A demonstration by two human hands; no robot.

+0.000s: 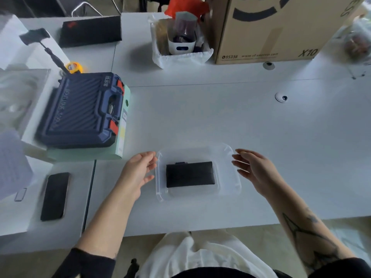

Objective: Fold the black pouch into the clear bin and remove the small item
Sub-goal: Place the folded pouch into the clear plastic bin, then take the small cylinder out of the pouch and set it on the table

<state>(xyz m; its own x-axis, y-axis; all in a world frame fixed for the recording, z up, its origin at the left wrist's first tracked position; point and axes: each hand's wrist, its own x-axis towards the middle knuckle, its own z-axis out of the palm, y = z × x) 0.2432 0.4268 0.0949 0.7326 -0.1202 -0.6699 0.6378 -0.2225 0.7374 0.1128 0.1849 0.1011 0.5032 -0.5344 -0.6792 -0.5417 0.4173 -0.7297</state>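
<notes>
A folded black pouch (189, 174) lies flat inside the clear bin (230, 177), which sits near the table's front edge. A small dark tab shows at the pouch's far edge. My left hand (138, 171) hovers just left of the bin, fingers apart, holding nothing. My right hand (254, 169) hovers at the bin's right side, fingers spread and empty; its fingertips are at the bin's rim. I cannot make out a separate small item.
A blue tool case (80, 109) on a pale green box stands at the left. A black phone (54, 196) lies front left. At the back stand a white-lined container (180, 55) and a cardboard box (277, 27). Two round white caps (281, 97) sit in the tabletop.
</notes>
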